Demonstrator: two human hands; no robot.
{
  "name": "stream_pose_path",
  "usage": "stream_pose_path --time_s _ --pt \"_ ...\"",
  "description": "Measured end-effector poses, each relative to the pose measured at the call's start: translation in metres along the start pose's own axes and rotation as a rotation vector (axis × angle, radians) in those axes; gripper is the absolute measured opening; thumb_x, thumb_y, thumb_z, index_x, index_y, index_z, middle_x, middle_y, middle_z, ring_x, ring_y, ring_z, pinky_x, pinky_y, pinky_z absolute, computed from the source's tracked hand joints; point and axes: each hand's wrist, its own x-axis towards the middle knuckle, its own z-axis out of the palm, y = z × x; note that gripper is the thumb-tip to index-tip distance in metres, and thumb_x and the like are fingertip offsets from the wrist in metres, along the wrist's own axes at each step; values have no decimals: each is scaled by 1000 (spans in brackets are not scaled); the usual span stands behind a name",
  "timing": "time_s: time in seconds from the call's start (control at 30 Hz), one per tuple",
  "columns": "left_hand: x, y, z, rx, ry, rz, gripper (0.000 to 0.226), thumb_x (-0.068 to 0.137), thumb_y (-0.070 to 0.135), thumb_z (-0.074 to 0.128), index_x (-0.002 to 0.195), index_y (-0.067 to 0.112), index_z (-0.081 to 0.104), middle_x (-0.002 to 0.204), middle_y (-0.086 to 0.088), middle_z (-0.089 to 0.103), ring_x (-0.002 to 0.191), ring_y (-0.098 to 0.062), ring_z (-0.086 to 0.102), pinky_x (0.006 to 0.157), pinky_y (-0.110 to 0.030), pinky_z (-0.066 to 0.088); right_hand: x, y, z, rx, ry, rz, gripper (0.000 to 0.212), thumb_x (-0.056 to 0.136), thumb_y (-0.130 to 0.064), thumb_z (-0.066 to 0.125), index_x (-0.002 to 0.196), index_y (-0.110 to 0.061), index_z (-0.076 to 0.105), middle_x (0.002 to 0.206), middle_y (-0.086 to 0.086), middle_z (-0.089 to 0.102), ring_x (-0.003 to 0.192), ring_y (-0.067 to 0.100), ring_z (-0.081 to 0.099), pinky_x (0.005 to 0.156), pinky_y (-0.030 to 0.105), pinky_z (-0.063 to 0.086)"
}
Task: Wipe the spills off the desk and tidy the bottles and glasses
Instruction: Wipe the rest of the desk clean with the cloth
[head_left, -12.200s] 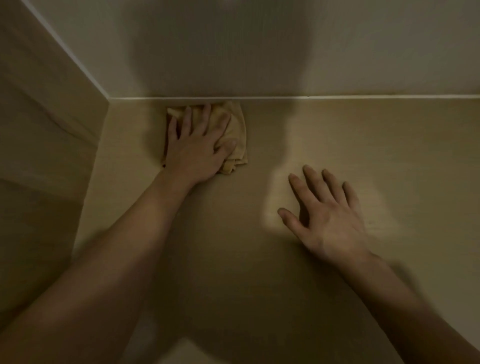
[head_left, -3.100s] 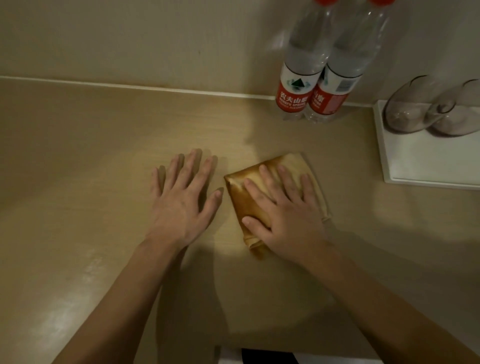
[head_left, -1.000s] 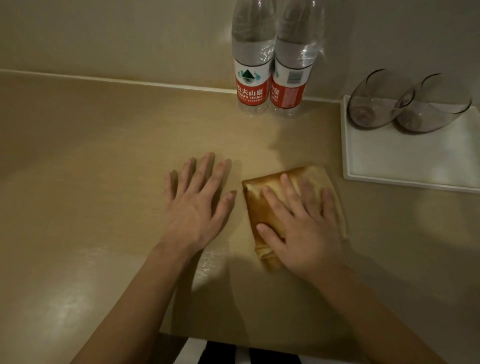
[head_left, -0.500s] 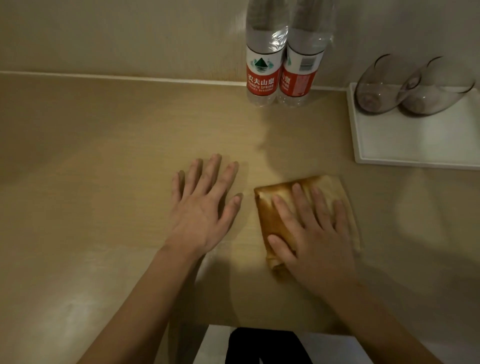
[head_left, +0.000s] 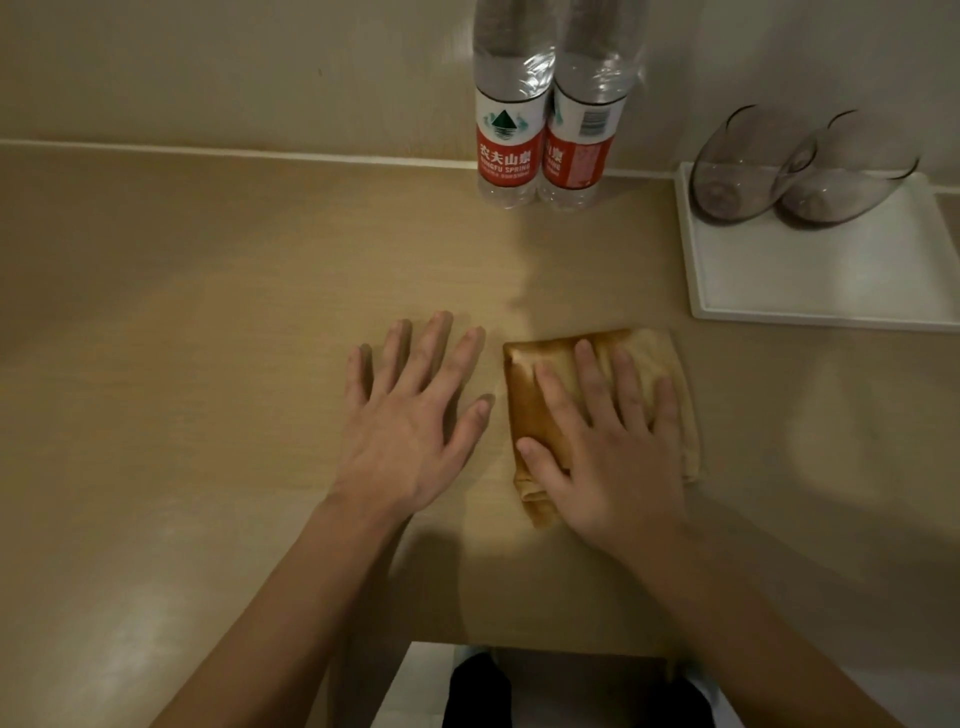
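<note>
The desk (head_left: 182, 322) fills most of the frame, a pale wood-grain surface running to the wall at the top; its near edge shows only at bottom centre, and the left and right ends are cut off. A sheen lies on the surface at lower left; whether it is moisture or reflected light cannot be determined.

The white tray (head_left: 810, 280) sits at the right edge, its right side cut off by the frame.

The left hand (head_left: 410, 421) lies flat on the bare desk at centre, fingers straight and spread, holding nothing. The right hand (head_left: 608, 447) lies just beside it, palm down, fingers straight, pressing on the cloth (head_left: 530, 395). The cloth is folded, tan, flat on the desk; the hand hides its middle and right part.

Two water bottles (head_left: 506, 150) stand touching each other against the wall at top centre. Their caps are out of frame.

Two glasses (head_left: 748, 171) stand on the tray's far end, side by side and overlapping in view; whether they touch cannot be determined.
</note>
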Motion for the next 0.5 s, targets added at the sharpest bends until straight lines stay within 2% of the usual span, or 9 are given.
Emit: stream_pose_path --time_s 0.23,0.4,0.5 --pt "-4 35 10 11 -33 -35 65 98 67 11 158 46 -3 168 11 -7 155 -19 -12 122 -58 -5 -36 40 4 16 5 -64 73 96 -77 14 160 -42 14 170 1 11 155 35 11 120 64 9" --pt "-5 69 17 18 -73 -63 65 95 67 3 157 48 -7 167 13 -14 154 -20 -16 119 -64 -4 -40 63 1 26 -17 -97 71 96 -78 10 159 -45 4 170 -5 6 156 30 4 121 63 5" --pt "1 83 20 31 -65 -79 64 96 66 6 156 49 -7 167 14 -12 154 -19 -14 119 -64 -5 -31 77 -2 23 -13 -105 71 95 -78 6 159 -45 3 170 -5 5 156 30 5 121 63 3"
